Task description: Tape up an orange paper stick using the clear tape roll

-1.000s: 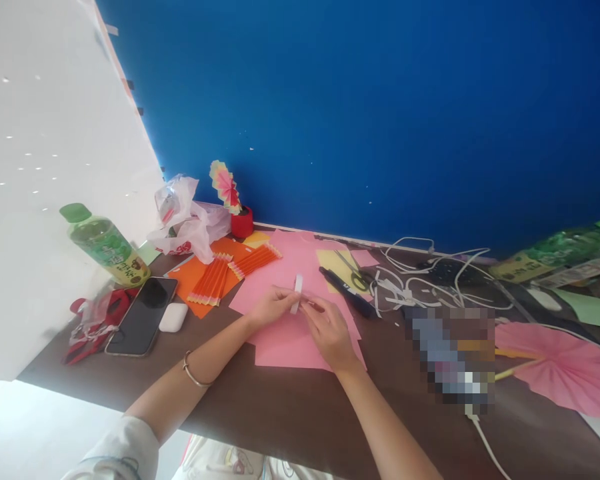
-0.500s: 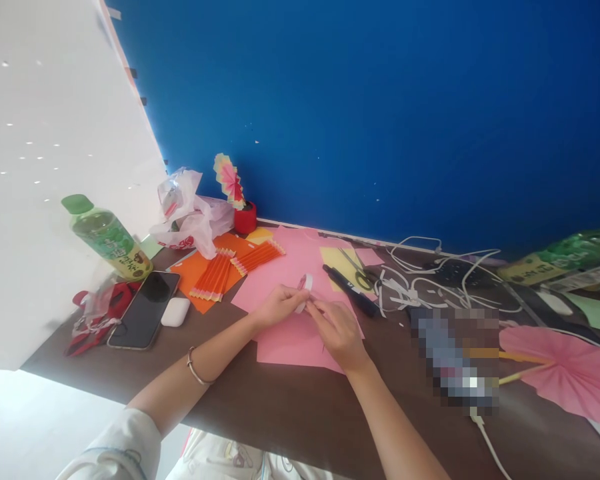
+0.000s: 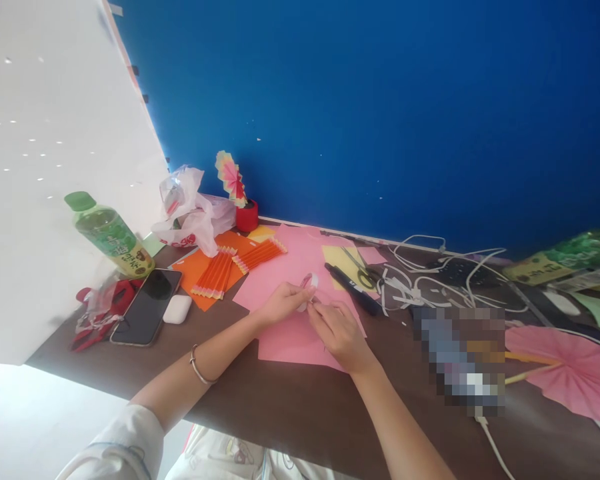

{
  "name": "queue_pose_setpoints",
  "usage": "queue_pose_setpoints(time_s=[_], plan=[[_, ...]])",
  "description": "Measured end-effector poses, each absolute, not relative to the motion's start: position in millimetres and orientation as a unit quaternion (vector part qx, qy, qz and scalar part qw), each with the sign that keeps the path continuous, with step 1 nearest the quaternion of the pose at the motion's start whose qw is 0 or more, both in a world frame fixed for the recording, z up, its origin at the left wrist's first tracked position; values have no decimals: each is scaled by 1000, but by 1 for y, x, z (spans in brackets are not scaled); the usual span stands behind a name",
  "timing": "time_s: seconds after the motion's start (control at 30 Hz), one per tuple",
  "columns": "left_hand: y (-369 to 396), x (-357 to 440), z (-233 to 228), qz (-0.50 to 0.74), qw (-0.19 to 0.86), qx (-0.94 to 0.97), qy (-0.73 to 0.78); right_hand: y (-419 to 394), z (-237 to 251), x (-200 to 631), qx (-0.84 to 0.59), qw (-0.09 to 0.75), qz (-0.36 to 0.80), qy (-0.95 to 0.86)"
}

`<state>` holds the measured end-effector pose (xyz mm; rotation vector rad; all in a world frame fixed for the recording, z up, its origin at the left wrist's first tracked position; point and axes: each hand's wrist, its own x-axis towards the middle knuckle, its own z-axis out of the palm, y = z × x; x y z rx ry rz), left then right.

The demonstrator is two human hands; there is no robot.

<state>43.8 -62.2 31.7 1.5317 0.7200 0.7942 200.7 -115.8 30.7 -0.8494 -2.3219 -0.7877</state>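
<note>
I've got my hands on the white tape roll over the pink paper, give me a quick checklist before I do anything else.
1. Tape roll gripped by the left hand: ok.
2. Right hand up at the roll: ok.
3. Loose tape end picked free: cannot tell, fingers hide it.
4. Scissors near the right hand: ok, beyond it on yellow paper.
5. Black marker off the papers: not ok, it overlaps the yellow one.
6. Pleated orange papers apart from both hands: ok.
</note>
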Motion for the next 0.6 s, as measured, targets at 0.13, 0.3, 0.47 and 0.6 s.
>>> queue_pose_setpoints(time_s=[0.13,0.3,0.47,0.6], plan=[[-63,45,34,324,593,661,325,-115,29,201,-309,279,-298,-859],[-65,45,34,317,602,658,323,-115,30,201,-332,312,-254,-853],[-65,45,22,311,605,661,317,-116,25,194,-395,448,-117,-794],[-66,45,14,298,598,673,317,-117,26,189,-475,536,63,-696]])
